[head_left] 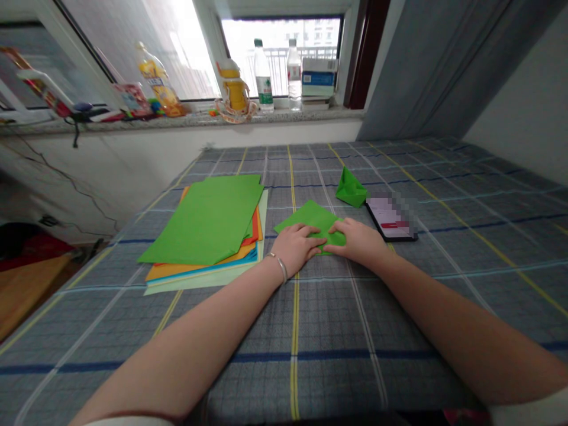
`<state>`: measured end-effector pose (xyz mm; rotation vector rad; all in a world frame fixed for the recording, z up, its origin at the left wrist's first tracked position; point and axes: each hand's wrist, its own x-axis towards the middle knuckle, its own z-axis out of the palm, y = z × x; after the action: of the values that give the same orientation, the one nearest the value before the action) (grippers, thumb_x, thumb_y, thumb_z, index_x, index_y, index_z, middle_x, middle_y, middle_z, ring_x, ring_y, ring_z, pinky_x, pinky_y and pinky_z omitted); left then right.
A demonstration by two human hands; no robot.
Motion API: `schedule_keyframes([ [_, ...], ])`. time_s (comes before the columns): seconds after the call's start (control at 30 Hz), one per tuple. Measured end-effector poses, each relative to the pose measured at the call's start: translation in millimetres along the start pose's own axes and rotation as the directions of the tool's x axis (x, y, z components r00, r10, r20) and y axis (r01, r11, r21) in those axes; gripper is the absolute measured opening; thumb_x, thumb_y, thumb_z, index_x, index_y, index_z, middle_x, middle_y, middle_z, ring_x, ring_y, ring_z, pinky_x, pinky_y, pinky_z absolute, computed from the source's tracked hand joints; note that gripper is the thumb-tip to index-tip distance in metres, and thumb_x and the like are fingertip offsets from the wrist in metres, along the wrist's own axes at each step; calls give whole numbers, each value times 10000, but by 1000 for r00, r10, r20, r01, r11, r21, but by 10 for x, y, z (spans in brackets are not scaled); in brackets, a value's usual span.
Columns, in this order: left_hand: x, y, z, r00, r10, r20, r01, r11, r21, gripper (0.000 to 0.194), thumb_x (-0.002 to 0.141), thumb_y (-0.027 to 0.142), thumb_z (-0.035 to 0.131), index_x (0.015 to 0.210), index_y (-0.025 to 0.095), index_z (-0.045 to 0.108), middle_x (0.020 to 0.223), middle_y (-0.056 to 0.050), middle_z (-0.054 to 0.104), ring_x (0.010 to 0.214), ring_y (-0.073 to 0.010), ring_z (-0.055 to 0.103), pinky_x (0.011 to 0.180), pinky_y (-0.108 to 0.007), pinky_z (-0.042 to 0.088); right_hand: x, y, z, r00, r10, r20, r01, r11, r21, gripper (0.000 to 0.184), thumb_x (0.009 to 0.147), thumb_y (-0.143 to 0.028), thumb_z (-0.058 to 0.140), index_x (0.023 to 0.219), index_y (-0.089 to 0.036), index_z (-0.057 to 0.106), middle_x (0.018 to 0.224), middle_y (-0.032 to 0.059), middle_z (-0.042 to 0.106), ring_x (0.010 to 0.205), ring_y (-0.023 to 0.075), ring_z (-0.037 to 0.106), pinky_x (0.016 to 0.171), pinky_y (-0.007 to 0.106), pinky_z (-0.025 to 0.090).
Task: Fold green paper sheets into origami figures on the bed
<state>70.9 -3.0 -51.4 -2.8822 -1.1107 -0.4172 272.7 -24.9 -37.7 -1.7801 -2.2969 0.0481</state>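
Note:
A small folded sheet of green paper (310,215) lies flat on the checked cloth in front of me. My left hand (296,244), with a silver bangle at its wrist, rests on the paper's left and lower part, fingers stretched out flat. At the right edge of the same paper, my right hand (355,239) has its fingers curled round, with thumb and index finger on the sheet. The lower right of the paper is partly hidden by my hands. Just beyond the right hand stands a folded green paper shape (351,188), pointed at the top.
Left of my hands lies a stack of coloured paper (208,219), green on top. A phone (390,220) lies beside my right hand. Bottles (263,80), a yellow cup (235,89) and boxes (318,77) stand on the windowsill behind the cloth-covered surface (328,331).

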Motion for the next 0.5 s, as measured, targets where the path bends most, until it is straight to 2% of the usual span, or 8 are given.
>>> schedule_keyframes([
  [0.17,27,-26,-28,999,-17,35,17,1000,-7,315,873,449,577,1160,348,659,1240,-17,610,1103,-229,534,971,-405,437,5,94,-68,997,-1,75,0,1000,14,462,709,-572,690,1088,-310,649,987,29,610,835,189,615,624,268,426],
  [0.4,50,-28,-58,998,-14,56,15,1000,-23,311,865,441,592,1150,338,665,1231,-37,610,1088,-228,542,962,-410,440,-20,149,-154,989,-25,145,27,1000,-10,534,719,-558,692,1205,-343,634,1058,53,619,938,231,624,702,293,458],
  [0.5,49,-30,-53,999,4,38,-3,1000,-23,313,862,430,600,1145,316,669,1218,-50,614,1082,-238,545,954,-424,446,-31,175,-157,987,-18,163,22,1000,-21,537,734,-548,683,1226,-339,628,1038,56,624,911,230,623,697,301,462],
])
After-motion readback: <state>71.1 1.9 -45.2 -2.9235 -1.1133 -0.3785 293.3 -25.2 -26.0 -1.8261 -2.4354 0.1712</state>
